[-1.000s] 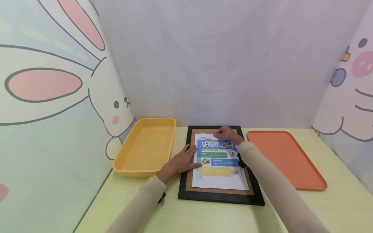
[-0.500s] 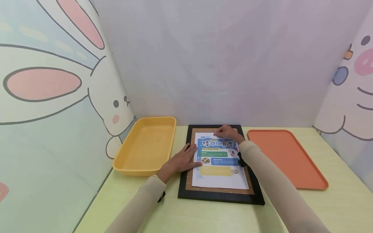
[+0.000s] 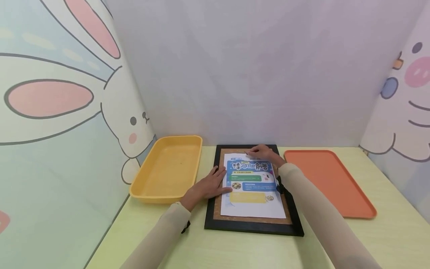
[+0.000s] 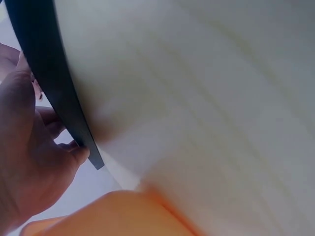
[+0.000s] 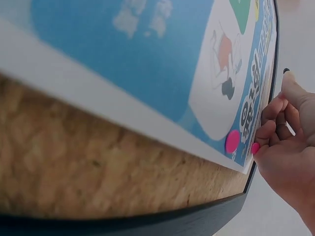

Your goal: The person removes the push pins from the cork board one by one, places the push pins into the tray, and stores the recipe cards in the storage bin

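Observation:
A printed poster (image 3: 253, 209) with blue, green and yellow blocks lies on a black-framed cork board (image 3: 248, 226). My left hand (image 3: 209, 185) rests spread over the board's left side, thumb across the poster's edge; in the left wrist view its fingertips are at the black frame (image 4: 54, 73). At the poster's top edge, my right hand (image 3: 263, 154) has curled fingers, with thumb and forefinger pinched at a small dark round-tipped piece (image 5: 286, 71). The rest of that piece is hidden. One small pink disc (image 5: 255, 148) shows against the right hand, and a pink circle (image 5: 232, 141) is on the poster's corner.
A deep yellow tray (image 3: 164, 196) stands left of the board, and a flat orange tray (image 3: 330, 179) lies to its right. Behind them rises a pale backdrop (image 3: 235, 74). Side panels with cartoon animals flank the pale yellow-green table (image 3: 188, 250).
Both hands, the poster and the board hold almost the same places. The fingertips of my right hand have shifted only slightly at the top edge.

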Available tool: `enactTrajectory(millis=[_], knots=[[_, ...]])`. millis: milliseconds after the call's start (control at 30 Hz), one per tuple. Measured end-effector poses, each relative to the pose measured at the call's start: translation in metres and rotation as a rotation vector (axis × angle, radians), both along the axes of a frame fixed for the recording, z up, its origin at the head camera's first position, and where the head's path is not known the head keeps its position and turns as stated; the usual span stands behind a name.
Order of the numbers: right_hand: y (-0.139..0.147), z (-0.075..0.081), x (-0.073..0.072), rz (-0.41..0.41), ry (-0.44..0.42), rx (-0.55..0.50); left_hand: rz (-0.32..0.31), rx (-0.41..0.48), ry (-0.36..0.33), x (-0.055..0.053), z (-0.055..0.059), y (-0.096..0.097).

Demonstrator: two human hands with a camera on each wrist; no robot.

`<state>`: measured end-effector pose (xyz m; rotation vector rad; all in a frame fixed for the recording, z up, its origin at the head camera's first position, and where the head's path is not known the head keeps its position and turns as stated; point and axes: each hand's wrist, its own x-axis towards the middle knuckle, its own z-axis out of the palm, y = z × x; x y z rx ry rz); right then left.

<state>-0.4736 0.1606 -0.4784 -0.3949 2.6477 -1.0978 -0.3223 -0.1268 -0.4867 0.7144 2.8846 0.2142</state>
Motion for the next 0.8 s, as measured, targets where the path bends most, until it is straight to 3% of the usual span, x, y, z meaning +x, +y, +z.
enactTrajectory(millis=[567,800], knots=[[0.0044,-0.0001,0.0056,0.001,0.055,-0.071,0.013,-0.025,-0.010,0.0033,0.0071,0.0020],[0.0082,0.0010,0.0057,0.024,0.142,-0.069,0.012,-0.035,-0.009,0.0028,0.0062,0.0011]])
